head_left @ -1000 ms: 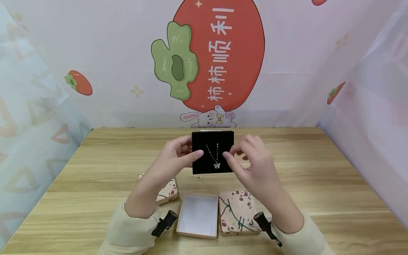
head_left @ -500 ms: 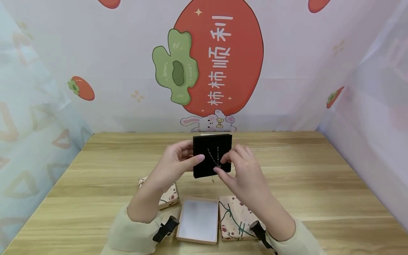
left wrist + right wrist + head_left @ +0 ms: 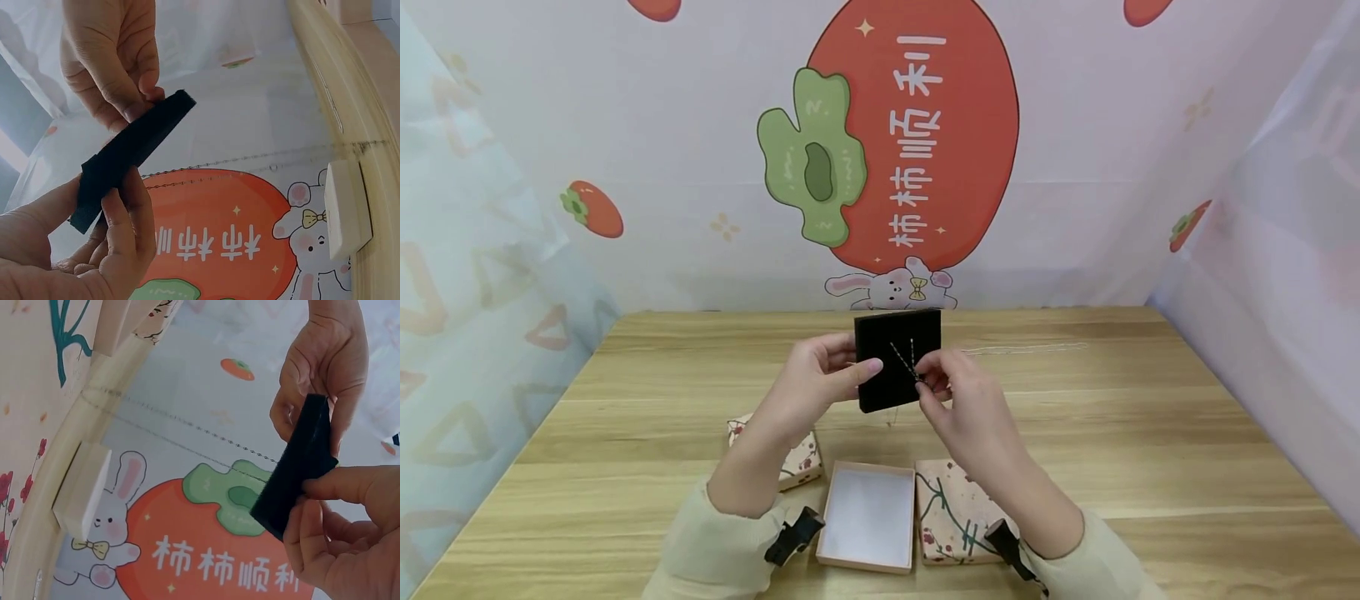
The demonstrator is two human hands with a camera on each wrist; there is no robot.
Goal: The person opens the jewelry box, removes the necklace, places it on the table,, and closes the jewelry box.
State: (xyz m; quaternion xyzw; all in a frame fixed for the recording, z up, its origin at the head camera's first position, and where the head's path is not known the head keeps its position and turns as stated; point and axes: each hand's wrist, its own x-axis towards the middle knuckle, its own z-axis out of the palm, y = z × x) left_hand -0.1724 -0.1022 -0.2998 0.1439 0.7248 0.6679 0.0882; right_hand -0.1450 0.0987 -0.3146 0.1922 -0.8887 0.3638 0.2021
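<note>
A black foam jewellery pad (image 3: 880,333) is held upright and slightly turned above the table. My left hand (image 3: 812,379) grips its left side, thumb on the front and fingers behind. Two strands of a necklace (image 3: 901,356) run down the pad's face in a V. At the bottom of that V my right hand (image 3: 970,396) pinches the pendant between thumb and fingertips, hiding it. Behind the pad, the rest of the chain (image 3: 206,167) hangs in a long loop, visible in both wrist views.
Below stand an open box base (image 3: 868,517), a floral lid (image 3: 951,508) and a smaller floral box (image 3: 801,461) partly behind my left arm. Another thin chain (image 3: 1030,347) lies on the table at the back right. A white block (image 3: 345,209) sits at the back.
My right hand has come from the pad's right edge to the butterfly pendant, covering it, and drawn it slightly up and right. The pad has turned a little; my left hand keeps its grip.
</note>
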